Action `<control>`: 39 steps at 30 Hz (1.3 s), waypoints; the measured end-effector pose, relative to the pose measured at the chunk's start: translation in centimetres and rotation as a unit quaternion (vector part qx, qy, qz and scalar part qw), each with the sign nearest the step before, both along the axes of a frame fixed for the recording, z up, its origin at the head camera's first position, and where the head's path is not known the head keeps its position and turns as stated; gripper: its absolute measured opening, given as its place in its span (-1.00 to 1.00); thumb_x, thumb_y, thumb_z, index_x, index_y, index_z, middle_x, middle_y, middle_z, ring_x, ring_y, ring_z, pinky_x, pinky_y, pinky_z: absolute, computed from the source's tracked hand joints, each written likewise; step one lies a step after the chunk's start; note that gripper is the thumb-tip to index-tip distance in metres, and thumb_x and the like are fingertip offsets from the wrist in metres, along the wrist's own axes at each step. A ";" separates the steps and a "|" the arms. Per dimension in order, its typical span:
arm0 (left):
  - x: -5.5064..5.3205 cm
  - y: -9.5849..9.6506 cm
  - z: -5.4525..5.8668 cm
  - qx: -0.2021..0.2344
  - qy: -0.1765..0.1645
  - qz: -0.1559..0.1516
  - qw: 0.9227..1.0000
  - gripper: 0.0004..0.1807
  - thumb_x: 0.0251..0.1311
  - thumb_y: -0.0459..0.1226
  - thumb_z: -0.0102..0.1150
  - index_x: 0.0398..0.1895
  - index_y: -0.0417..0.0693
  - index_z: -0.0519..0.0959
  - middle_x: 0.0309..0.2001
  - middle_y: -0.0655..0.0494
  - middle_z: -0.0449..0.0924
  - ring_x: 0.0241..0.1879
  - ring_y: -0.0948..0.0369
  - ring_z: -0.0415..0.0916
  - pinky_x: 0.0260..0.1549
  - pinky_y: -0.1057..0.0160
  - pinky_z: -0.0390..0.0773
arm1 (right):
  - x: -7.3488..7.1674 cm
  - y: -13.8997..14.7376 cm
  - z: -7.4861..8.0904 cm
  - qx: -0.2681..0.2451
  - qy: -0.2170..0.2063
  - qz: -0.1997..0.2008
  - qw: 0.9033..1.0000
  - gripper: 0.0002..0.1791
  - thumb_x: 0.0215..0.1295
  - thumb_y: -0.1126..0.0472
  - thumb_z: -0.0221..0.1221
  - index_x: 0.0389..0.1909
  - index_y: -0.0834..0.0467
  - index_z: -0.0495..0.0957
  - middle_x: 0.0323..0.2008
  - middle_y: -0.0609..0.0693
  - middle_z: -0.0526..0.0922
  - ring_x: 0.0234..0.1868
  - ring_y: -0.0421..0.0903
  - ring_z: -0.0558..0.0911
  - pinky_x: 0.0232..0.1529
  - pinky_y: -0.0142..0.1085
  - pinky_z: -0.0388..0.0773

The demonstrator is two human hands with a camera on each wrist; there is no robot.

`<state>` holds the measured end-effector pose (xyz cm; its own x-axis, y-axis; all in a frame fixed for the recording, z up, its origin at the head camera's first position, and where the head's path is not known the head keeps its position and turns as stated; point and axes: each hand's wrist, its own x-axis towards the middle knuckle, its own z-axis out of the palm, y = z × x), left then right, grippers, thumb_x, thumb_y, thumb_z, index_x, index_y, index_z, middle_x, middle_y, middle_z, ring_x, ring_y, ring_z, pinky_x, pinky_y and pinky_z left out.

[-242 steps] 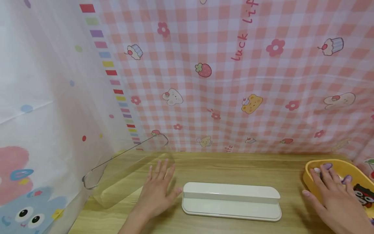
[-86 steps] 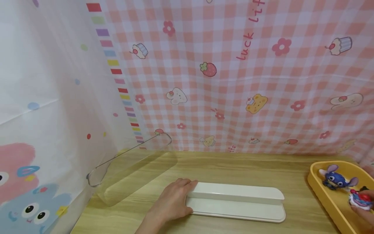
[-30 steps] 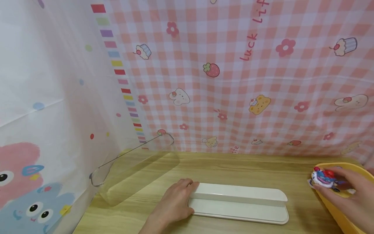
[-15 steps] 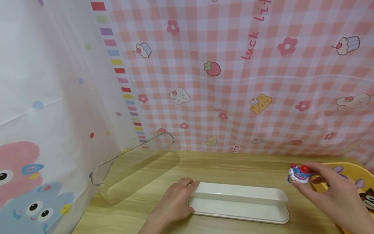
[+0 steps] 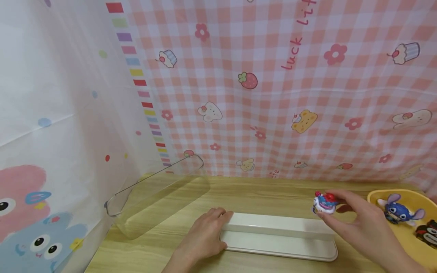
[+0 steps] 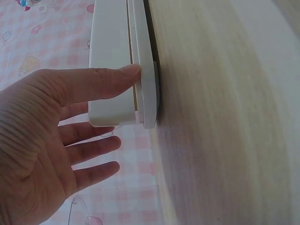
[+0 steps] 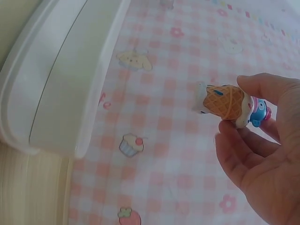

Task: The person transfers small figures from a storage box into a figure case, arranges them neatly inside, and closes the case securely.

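My left hand [image 5: 204, 237] grips the left end of a white two-level display stand [image 5: 278, 242] that lies on the table. In the left wrist view, the thumb [image 6: 103, 84] presses on the stand's front edge and the other fingers are behind it. Between thumb and fingertips, my right hand [image 5: 368, 225] pinches a small figurine [image 5: 324, 204], red, blue and white on top. Its waffle-cone back [image 7: 222, 102] shows in the right wrist view. Seen from the head, the figurine is held above and behind the stand's right end.
At the right, a yellow tray [image 5: 373, 195] holds a blue big-eared figurine [image 5: 399, 212] and a dark brown figurine [image 5: 428, 233]. A clear open box [image 5: 164, 201] stands at the left on the wooden table [image 5: 246, 193]. Behind hangs a pink checked cloth [image 5: 225, 125].
My right hand has lifted the figurine out of the yellow tray and carried it left toward the stand. My left hand, spread beside the stand at first, now grips its left end.
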<state>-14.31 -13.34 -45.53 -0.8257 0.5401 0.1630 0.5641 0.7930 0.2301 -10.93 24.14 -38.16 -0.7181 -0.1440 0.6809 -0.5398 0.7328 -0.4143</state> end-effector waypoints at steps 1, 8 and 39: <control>0.0 0.0 0.0 0.000 -0.001 0.001 1.000 -0.11 -0.21 -0.27 0.71 0.34 -0.03 0.55 0.14 0.12 0.59 0.14 0.16 0.52 0.13 0.07 0.63 | 0.0 -0.3 0.0 -0.001 0.000 0.003 1.000 -0.27 -0.38 0.48 0.64 0.00 0.18 0.69 -0.25 -0.16 0.73 -0.26 -0.49 0.58 -0.27 -0.66 0.52; 0.0 0.0 0.0 -0.003 0.000 0.002 1.000 -0.11 -0.21 -0.27 0.71 0.34 -0.04 0.55 0.14 0.12 0.59 0.15 0.15 0.52 0.13 0.06 0.63 | -0.2 -2.1 0.0 0.003 0.002 0.002 1.000 -0.28 -0.38 0.41 0.67 -0.02 0.13 0.70 -0.29 -0.12 0.75 -0.30 -0.38 0.61 -0.35 -0.62 0.49; 0.0 -0.1 0.1 0.004 -0.004 -0.006 1.000 -0.11 -0.19 -0.27 0.74 0.34 -0.06 0.55 0.16 0.12 0.60 0.16 0.16 0.52 0.14 0.09 0.63 | -1.2 -8.6 -1.6 -0.050 -0.010 0.118 0.992 -0.40 -0.20 0.44 0.63 -0.05 0.11 0.66 -0.17 -0.19 0.69 -0.27 -0.29 0.65 -0.23 -0.55 0.62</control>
<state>-14.36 -13.48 -45.46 -0.8202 0.5489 0.1608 0.5720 0.7840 0.2413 -12.15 15.54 -39.75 -0.6860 -0.2429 0.6858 -0.6824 0.5417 -0.4908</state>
